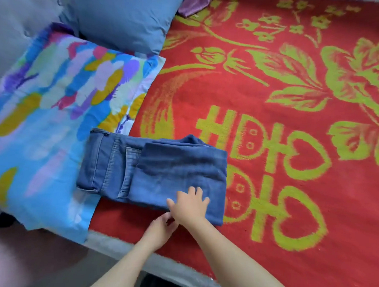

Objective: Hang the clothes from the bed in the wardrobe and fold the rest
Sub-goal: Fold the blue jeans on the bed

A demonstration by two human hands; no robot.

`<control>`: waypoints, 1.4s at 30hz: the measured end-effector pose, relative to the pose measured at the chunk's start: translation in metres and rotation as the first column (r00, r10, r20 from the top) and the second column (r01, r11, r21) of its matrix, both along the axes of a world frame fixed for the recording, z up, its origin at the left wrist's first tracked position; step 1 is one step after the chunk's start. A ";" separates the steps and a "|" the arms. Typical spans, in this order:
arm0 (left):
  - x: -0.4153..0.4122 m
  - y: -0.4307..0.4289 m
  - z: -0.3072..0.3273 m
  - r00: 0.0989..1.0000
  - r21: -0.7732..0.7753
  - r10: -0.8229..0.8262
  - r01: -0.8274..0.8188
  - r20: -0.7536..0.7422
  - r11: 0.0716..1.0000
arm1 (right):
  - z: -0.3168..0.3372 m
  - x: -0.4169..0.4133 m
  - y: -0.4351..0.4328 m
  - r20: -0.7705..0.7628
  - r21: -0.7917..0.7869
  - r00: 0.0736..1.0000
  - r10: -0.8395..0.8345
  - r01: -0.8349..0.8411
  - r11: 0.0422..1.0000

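A pair of blue jeans (161,168) lies folded into a flat rectangle near the front edge of the bed, waistband to the left and partly on a colourful pillow. My right hand (190,206) lies flat on the jeans' near corner with its fingers spread. My left hand (160,227) sits just below it on the red blanket, fingertips at the denim's lower edge under the right palm; whether it pinches the cloth is hidden.
A red blanket with green flowers (294,104) covers the bed. A colourful pillow (55,115) lies at the left, with a blue pillow (124,17) behind it. Purple fabric (194,2) is bunched at the top. The bed's grey front edge (157,261) runs below my hands.
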State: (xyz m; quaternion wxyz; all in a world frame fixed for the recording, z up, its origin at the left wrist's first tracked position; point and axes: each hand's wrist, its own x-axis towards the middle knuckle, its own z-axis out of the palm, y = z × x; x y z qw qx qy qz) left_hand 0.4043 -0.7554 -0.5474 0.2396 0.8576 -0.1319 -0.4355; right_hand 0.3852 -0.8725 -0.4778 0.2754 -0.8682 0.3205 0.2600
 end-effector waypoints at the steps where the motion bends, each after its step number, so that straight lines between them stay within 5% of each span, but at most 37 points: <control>1: 0.005 0.004 0.005 0.996 0.013 -0.013 0.012 0.084 1.000 | -0.013 -0.011 -0.007 0.003 -0.059 1.000 0.001 -0.001 0.998; 4: 0.026 0.019 0.026 0.829 0.069 -0.034 -0.006 0.558 0.998 | -0.036 -0.035 -0.023 0.188 -0.187 0.975 -0.121 0.157 0.970; 7: 0.049 0.026 0.037 0.641 0.098 -0.104 0.044 0.760 0.994 | -0.047 -0.038 -0.034 0.275 -0.150 0.834 -0.478 0.528 0.836; 12: 0.081 0.045 0.013 0.695 0.269 -0.476 0.393 0.539 0.879 | -0.062 -0.035 -0.058 0.105 0.363 0.412 -0.905 0.832 0.420; 16: 0.082 0.055 -0.012 0.738 0.310 -0.564 0.474 0.371 0.824 | -0.035 -0.029 -0.075 -0.003 0.494 0.360 -0.933 0.812 0.311; 19: 0.081 0.048 -0.013 0.807 0.268 -0.502 0.432 0.312 0.861 | 0.018 0.000 -0.076 0.052 0.528 0.373 -0.926 0.777 0.343; 23: 0.083 0.043 -0.005 0.920 0.075 -0.306 0.297 0.244 0.952 | 0.092 0.067 -0.017 0.356 0.503 0.508 -0.784 0.604 0.619; 26: 0.084 0.055 0.001 0.985 -0.080 -0.084 0.097 0.153 0.992 | 0.108 0.121 0.059 0.578 0.392 0.677 -0.455 0.258 0.883; 29: 0.079 0.081 -0.020 0.960 0.035 -0.158 0.154 0.231 0.987 | 0.072 0.158 0.115 0.504 0.141 0.860 0.086 -0.180 0.973; 31: 0.073 0.097 -0.016 0.936 0.166 -0.240 0.202 0.259 0.965 | 0.027 0.165 0.126 0.302 -0.030 0.846 0.439 -0.451 0.892; 34: 0.074 0.131 0.002 0.808 0.084 -0.286 0.285 0.516 0.955 | -0.026 0.165 0.120 0.190 -0.093 0.777 0.600 -0.594 0.799; 37: 0.094 0.165 0.009 0.426 -0.067 -0.037 0.226 0.904 0.972 | -0.040 0.168 0.111 0.270 -0.074 0.773 0.574 -0.578 0.813; 40: 0.128 0.174 0.024 0.167 0.019 -0.066 0.267 0.984 0.964 | -0.033 0.141 0.105 0.460 -0.209 0.724 0.515 -0.476 0.855; 42: 0.153 0.165 0.031 0.111 0.210 -0.267 0.369 0.957 0.905 | -0.037 0.108 0.104 0.577 -0.424 0.645 0.501 -0.288 0.859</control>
